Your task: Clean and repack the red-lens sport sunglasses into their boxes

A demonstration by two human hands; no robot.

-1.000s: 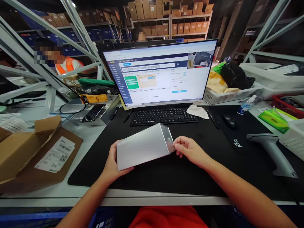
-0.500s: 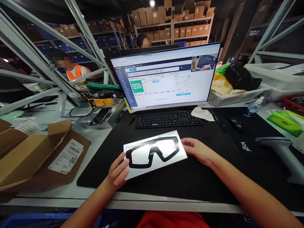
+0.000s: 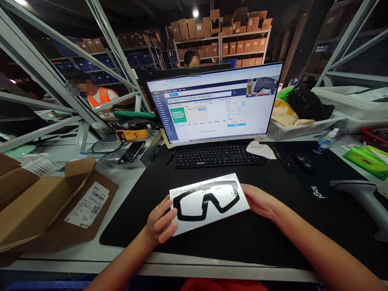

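Note:
A white flat box (image 3: 189, 202) printed with black-framed goggles and the word "Wakening" is held tilted above the black desk mat (image 3: 136, 210). My left hand (image 3: 163, 220) is closed on its left end, fingers lying over the front face. At the right end my right hand (image 3: 259, 200) grips the box, with its fingers hidden behind it. Beyond the box lies a black keyboard (image 3: 218, 157), under a lit monitor (image 3: 212, 105).
An open cardboard box (image 3: 103, 198) with a label stands at left. To the right are a barcode scanner (image 3: 360, 198), a mouse (image 3: 303, 162), a spray bottle (image 3: 325, 141) and a white basket (image 3: 291, 128) of bags. A white cloth (image 3: 261, 150) touches the keyboard. Two people are behind the desk.
The box has shifted slightly right and nearer to me. My right hand's fingers, seen beside the box's right edge before, are now behind it. The camera view has tilted up a little.

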